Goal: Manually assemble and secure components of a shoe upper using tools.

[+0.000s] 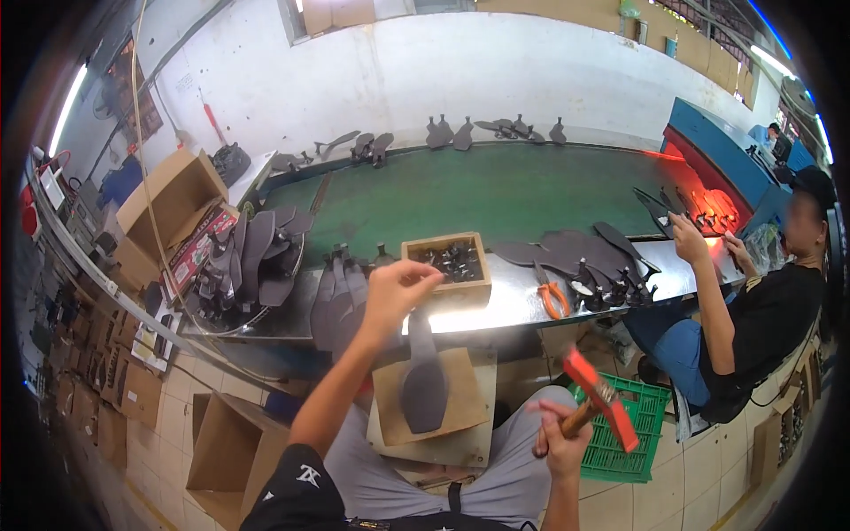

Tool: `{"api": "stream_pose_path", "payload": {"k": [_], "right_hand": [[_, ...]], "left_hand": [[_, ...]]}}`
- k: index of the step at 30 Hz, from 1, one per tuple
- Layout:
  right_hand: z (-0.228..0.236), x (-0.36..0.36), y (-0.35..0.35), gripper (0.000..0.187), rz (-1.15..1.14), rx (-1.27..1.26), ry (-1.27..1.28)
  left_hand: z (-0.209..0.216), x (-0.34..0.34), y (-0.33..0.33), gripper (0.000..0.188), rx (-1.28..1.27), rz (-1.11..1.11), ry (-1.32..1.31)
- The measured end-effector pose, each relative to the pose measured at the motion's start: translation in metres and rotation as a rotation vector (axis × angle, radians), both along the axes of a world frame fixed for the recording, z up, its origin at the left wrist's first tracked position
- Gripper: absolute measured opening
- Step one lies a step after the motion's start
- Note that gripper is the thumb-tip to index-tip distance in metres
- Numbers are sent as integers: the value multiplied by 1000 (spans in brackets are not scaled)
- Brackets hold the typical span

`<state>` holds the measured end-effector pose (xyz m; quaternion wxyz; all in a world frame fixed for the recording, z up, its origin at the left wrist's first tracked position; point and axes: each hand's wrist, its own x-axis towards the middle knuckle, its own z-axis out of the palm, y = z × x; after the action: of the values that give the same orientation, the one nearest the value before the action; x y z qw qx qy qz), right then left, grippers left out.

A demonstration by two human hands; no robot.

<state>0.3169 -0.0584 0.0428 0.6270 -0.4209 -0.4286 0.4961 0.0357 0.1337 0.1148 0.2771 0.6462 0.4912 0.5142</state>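
My left hand (396,290) is raised at the near left corner of a small wooden box (446,293). Its thumb and fingertips come together in a pinch; anything between them is too small to make out. Small dark and shiny metal pieces (456,259) fill the box. Below that hand, a dark grey sole-shaped piece (425,389) lies on a brown board (474,389) between my knees. My right hand (567,440) grips the wooden handle of a hammer (602,400) with a red head, held up right of the board.
Dark soles pile up in a round basket (257,265) at left; more (567,252) lie right of the box, beside orange-handled pliers (552,296). Behind runs a green conveyor belt (496,190). A co-worker (753,310) sits at right, near a green crate (633,442). An open carton (232,460) stands lower left.
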Motion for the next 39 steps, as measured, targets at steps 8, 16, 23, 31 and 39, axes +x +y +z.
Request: {"api": "stream_pose_path", "payload": {"k": [8,16,23,31,39], "right_hand": [[78,-80,61,29,204,190,-138],[41,-90,58,26,79,217,-163],[63,-98,50,22,316,99,125],[47,-93,54,17,219,74,101],[43,-102,50,16,275,-1,127]], "left_hand": [[22,33,-133,10,-324,-161,-678],[-50,-12,-82,35,30,152,87],[-129,-47,-3,35,79,153,323],[-67,-33,-52,24,166,115,214],[-74,-13,-127,31,143,-12,359]]}}
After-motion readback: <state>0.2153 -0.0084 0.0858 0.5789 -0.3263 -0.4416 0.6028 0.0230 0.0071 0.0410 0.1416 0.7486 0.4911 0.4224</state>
